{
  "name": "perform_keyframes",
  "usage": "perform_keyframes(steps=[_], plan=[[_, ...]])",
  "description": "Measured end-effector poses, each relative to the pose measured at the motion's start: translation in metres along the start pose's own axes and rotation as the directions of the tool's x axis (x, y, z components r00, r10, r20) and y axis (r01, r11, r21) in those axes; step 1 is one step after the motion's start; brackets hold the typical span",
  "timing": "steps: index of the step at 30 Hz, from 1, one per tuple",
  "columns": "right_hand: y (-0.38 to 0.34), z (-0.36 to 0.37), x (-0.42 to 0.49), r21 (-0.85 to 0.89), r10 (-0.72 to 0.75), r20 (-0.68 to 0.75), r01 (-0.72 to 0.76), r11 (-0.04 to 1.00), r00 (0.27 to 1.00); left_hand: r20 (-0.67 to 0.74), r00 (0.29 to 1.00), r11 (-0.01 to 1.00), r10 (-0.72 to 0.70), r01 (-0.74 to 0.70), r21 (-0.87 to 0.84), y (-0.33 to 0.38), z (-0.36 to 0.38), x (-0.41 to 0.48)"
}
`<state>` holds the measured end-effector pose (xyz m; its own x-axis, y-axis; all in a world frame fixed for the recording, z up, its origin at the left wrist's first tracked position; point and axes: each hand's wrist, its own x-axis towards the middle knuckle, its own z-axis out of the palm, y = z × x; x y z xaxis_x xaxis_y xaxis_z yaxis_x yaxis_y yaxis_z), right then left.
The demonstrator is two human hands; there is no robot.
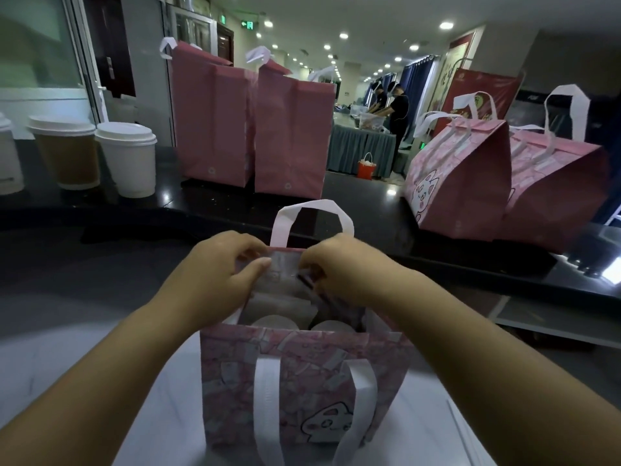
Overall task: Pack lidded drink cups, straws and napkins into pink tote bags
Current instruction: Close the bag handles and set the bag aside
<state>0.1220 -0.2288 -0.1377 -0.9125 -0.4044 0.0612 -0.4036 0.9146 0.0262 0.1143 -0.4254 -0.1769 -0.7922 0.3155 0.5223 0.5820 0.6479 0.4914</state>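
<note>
The person's two arms are showing bare in the head view. The left forearm (111, 358) and the right forearm (487, 348) are appearing uncovered along their whole visible length, smooth and rounded, widening toward the lower corners of the view. The left hand (215, 267) and the right hand (342, 264) are likewise showing bare, with short, plump fingers (258, 265) and a pale, closely trimmed thumbnail (266, 262) on the left.

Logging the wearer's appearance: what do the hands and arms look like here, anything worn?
The left hand and right hand are bare: no gloves, rings or watch visible. The left forearm and right forearm are uncovered to the frame edge, no sleeve in view.
</note>
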Motion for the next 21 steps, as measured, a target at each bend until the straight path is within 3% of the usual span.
perform_keyframes(steps=[2, 5, 9, 12, 15, 18, 21], plan=[[-0.002, 0.005, 0.003, -0.002, 0.014, 0.068, -0.014, 1.000, 0.998, -0.016, 1.000, 1.000, -0.008, 0.008, -0.011, 0.002, -0.001, 0.001], [-0.003, -0.002, -0.004, 0.098, 0.026, 0.050, -0.031, 0.995, 0.998, -0.059, 0.998, 0.999, -0.024, 0.022, -0.045, 0.008, -0.005, -0.001], [0.003, -0.014, -0.035, 0.235, 0.069, -0.140, -0.035, 0.971, 0.988, -0.118, 0.992, 0.994, -0.053, 0.041, -0.098, 0.021, -0.008, -0.011], [0.012, -0.012, -0.062, 0.373, 0.144, -0.336, -0.009, 0.928, 0.931, -0.152, 0.983, 0.992, -0.099, 0.086, -0.094, 0.025, -0.007, -0.024], [0.019, -0.004, -0.086, 0.458, 0.254, -0.400, -0.047, 0.888, 0.881, -0.202, 0.962, 0.982, -0.182, 0.167, -0.090, 0.026, -0.006, -0.038], [0.025, 0.006, -0.108, 0.527, 0.338, -0.343, -0.118, 0.842, 0.876, -0.128, 0.945, 0.952, -0.302, 0.292, -0.092, 0.028, -0.006, -0.048], [0.032, 0.009, -0.125, 0.579, 0.349, -0.103, -0.229, 0.783, 0.931, 0.079, 0.919, 0.919, -0.386, 0.391, -0.060, 0.028, -0.009, -0.053]])
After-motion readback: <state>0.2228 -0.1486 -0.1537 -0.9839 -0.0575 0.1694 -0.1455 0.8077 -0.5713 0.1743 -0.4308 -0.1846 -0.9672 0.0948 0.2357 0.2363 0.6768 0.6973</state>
